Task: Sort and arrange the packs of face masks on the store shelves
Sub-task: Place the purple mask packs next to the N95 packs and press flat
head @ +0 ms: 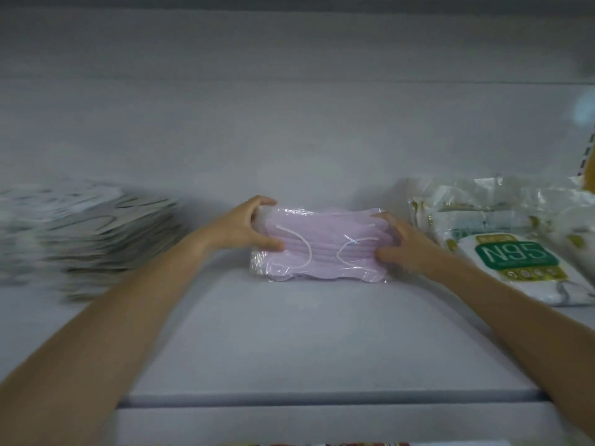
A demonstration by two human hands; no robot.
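A clear plastic pack of pink face masks (pixel 317 249) lies on the white shelf (pixel 289 333), in the middle. My left hand (pixel 244 225) grips its left end, thumb on the front and fingers over the back edge. At the pack's right end, my right hand (pixel 404 241) holds it the same way. To the right lies a white pack with a green N95 label (pixel 518 262). At the left stands a blurred stack of grey-and-white mask packs (pixel 80 236).
Behind the N95 pack lie more clear packs with white and gold print (pixel 489 204). The shelf's back wall (pixel 289 123) rises behind everything. The shelf's front edge (pixel 322 399) runs across the bottom. A yellow item (pixel 590 169) shows at the far right edge.
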